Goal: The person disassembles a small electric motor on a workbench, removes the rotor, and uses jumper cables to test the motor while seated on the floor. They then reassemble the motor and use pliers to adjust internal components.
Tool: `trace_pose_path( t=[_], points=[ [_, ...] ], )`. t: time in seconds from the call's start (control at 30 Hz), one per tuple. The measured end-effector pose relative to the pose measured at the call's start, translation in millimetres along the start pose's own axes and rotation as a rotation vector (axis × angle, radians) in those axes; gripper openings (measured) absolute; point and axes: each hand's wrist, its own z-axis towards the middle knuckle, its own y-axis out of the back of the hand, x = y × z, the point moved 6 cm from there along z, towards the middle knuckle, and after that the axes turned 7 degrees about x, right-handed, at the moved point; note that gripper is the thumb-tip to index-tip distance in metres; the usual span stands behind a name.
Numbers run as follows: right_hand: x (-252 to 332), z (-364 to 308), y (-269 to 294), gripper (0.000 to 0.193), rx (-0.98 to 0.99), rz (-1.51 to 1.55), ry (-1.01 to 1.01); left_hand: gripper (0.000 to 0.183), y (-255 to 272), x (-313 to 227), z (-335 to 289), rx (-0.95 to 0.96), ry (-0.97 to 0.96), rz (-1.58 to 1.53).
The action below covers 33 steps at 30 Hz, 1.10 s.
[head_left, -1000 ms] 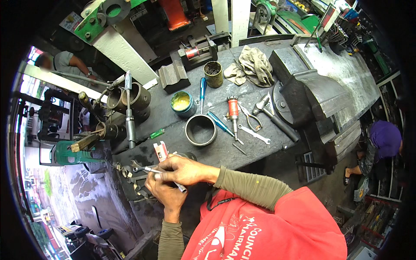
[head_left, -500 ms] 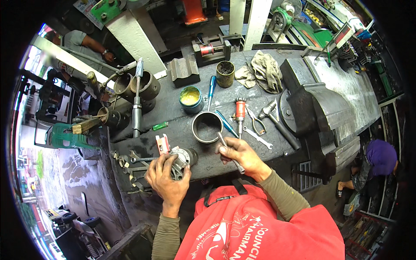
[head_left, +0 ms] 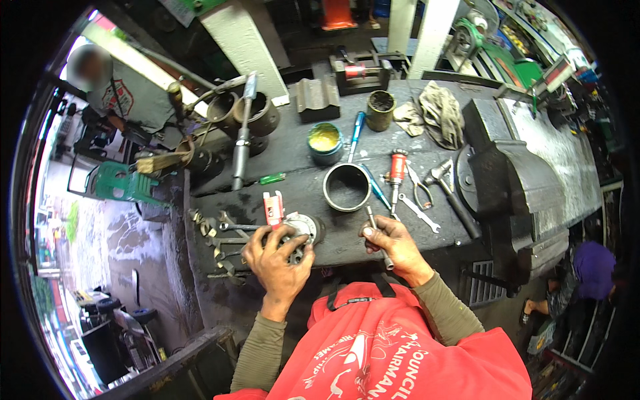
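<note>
The left hand [head_left: 277, 257] clamps the round metal part [head_left: 298, 233] at the worktop [head_left: 300, 187] edge. The right hand [head_left: 393, 243] pinches a slim rod [head_left: 377, 233], upright, just to the part's right.

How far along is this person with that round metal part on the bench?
Hard to say exactly. The round metal part lies at the bench edge, and tools are already spread out. Right now the left hand grips the part while the right hand holds a slim metal tool clear of it. The metal ring beside them sits loose, untouched.
</note>
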Motion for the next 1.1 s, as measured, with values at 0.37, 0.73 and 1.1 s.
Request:
trace_pose_path(
  t=[0.37, 0.73, 1.1],
  points=[
    [-6.6, 3.8, -14.0, 0.022, 0.016, -0.139, -0.043, 0.017, -0.5, 2.8, -0.2, -0.025, 0.049, -0.011],
    [-8.9, 10.0, -19.6, 0.022, -0.051, -0.273, -0.166, 0.029, 7.9, 13.2, -5.5, -0.184, 0.073, -0.216],
    [-3.4, 102.3, -69.1, 0.073, 0.042, -0.827, -0.008, 0.028, 11.8, 35.8, -19.1, -0.356, 0.155, -0.484]
  ],
)
